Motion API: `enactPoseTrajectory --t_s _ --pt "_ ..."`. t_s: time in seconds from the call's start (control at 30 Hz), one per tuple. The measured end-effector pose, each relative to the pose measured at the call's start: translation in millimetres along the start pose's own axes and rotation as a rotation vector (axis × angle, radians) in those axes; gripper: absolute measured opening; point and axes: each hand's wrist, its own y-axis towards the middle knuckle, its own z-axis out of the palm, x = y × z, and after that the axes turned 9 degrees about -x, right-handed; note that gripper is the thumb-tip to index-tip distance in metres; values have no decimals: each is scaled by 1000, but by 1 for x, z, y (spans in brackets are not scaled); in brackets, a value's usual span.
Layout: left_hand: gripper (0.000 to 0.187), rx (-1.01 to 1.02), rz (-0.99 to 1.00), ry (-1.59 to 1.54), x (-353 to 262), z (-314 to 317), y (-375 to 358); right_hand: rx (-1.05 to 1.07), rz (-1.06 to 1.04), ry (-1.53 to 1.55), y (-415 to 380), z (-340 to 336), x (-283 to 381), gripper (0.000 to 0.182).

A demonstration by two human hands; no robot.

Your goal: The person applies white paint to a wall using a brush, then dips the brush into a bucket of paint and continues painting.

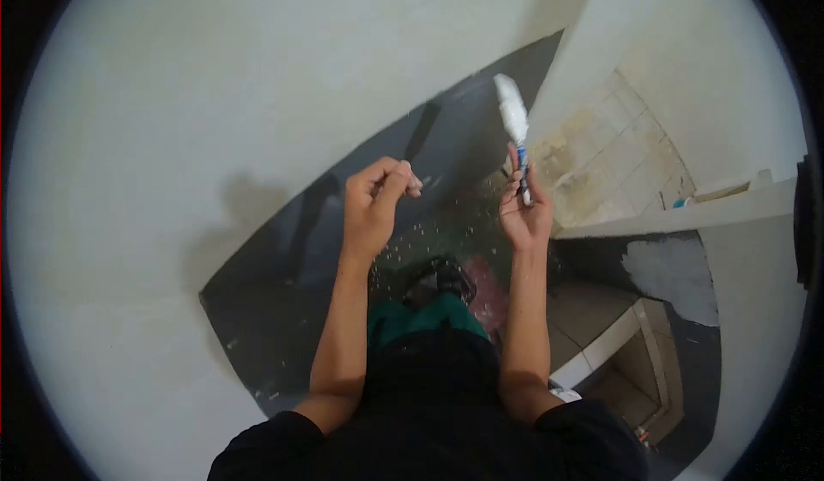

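Observation:
My right hand (pixel 525 211), raised and palm up, grips a slim tool (pixel 514 114) by its blue-and-white handle. Its long white head points up and away from me, coated or wrapped in something white. In front of my body, my left hand (pixel 375 198) is closed, thumb pressed against curled fingers; whatever is in them, if anything, is hidden. Both hands are held over a dark grey band (pixel 283 309) along the bottom of a pale wall (pixel 215 78), the left one nearer to that wall.
Pale specks dot the dark floor (pixel 429 241) around my feet, near a reddish patch (pixel 487 288). On the right, a low wall (pixel 678 221) fronts stained tiles (pixel 609 151). Below it are a light grey patch (pixel 674 275) and a tiled recess (pixel 631 378).

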Motion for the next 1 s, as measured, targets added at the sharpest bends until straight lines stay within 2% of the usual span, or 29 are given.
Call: enactPoseTrajectory --t_s 0.2,0.3,0.43,0.6,0.83,1.0 --pt "28 -72 -38 95 28 -21 -9 247 -66 -122 -9 -33 4 46" --pt "27 -96 -66 166 58 -34 -19 226 -144 -119 -8 -68 12 44" --pt "27 -104 -93 181 84 -42 -29 261 -133 -113 -10 -106 21 41" --pt "26 -138 -113 160 121 -57 -48 242 -126 -199 -18 -154 14 47" --pt "26 -79 -9 133 246 -95 -85 285 -106 -380 1 -277 9 53" --pt "26 -87 180 17 351 -134 -140 337 -229 -487 -20 -380 5 56"
